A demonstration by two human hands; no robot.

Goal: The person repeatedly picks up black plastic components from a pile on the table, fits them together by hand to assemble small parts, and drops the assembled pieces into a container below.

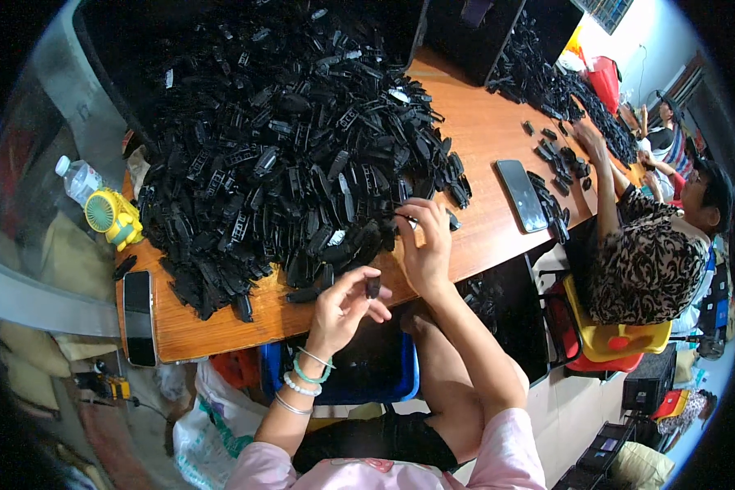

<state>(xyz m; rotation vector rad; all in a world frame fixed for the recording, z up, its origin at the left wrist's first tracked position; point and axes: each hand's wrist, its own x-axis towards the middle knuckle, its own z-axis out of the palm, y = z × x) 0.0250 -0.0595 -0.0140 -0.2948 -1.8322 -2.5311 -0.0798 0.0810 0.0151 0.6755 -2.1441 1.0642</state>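
Observation:
My left hand (341,312), with bracelets at the wrist, is closed in a pinch on a small black plastic part (373,287) at the table's front edge. To its right and a little farther off, my right hand (426,249) is raised over the near edge of the heap, thumb and forefinger together on a thin dark piece whose kind is too small to make out. Beyond both hands spreads a large heap of black plastic parts (294,155), many long and narrow, some with slots.
A phone (140,318), a yellow toy-shaped fan (110,216) and a plastic bottle (77,180) stand at the left. Another phone (521,196) lies on the right of the wooden table (465,114). A blue bin (339,390) sits below the edge. A co-worker (649,261) handles similar parts at the right.

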